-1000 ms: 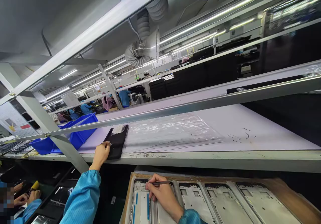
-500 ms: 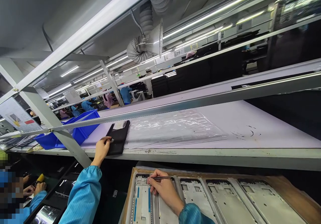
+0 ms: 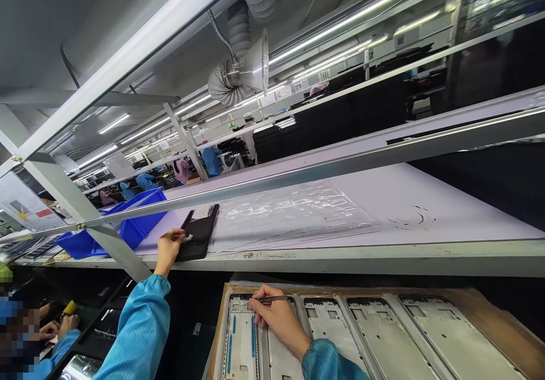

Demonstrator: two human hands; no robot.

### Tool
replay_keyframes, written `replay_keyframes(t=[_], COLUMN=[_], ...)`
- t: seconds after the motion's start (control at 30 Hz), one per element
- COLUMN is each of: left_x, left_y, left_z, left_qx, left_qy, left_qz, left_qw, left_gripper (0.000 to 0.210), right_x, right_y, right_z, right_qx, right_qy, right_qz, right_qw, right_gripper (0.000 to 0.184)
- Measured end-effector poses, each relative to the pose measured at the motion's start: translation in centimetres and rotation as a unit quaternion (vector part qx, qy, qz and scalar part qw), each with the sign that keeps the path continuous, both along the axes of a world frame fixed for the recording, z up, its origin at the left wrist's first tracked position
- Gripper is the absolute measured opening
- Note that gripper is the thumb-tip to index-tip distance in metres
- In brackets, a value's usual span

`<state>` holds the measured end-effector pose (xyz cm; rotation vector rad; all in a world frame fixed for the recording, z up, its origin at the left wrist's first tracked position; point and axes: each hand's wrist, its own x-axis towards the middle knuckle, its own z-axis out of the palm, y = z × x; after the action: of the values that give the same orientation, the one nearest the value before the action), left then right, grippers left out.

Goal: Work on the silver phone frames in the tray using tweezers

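Note:
My left hand (image 3: 169, 249) is over the left edge of a black pad (image 3: 203, 235) on the shelf. Its fingertips are pinched together beside small whitish bits (image 3: 188, 238); whether any are between the fingers is too small to tell. In my right hand (image 3: 275, 314) are dark, slim tweezers (image 3: 272, 297), held over the top of the leftmost phone frame (image 3: 242, 340). That frame is pale metal with blue strips along it. Several similar phone frames (image 3: 385, 337) lie in a row to its right, in a tray with a brown border.
A clear plastic sheet (image 3: 289, 212) lies on the shelf right of the pad. Blue bins (image 3: 142, 215) stand left, behind a slanted metal post (image 3: 113, 249). A rail (image 3: 272, 184) crosses above the shelf. At lower left, a co-worker's hands (image 3: 63, 326) are near dark panels.
The view has shifted slightly. My left fingertips have drawn a little left on the pad, and the whitish bits show more clearly. My right hand stays over the same frame.

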<state>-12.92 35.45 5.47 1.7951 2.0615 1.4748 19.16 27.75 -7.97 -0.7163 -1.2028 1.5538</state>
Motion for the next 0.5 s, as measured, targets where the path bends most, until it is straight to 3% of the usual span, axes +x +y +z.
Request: replay_keyframes(t=[0.27,0.5], left_x=[0.3,2.3], left_y=[-0.2,-0.5], left_z=[0.9,0.5], left_qx=[-0.030,-0.074], left_qy=[0.068,0.146], left_qz=[-0.001,-0.037], left_qw=[0.997,0.986], left_gripper=[0.024,0.023], right_x=[0.2,0.2], right_y=[0.2,0.3], right_z=[0.1,-0.1], right_qx=[-0.004,0.003], right_qy=[0.006,-0.006], right_qz=[-0.003,-0.007], right_qw=[1.000,1.000], right_gripper=[0.036,0.037])
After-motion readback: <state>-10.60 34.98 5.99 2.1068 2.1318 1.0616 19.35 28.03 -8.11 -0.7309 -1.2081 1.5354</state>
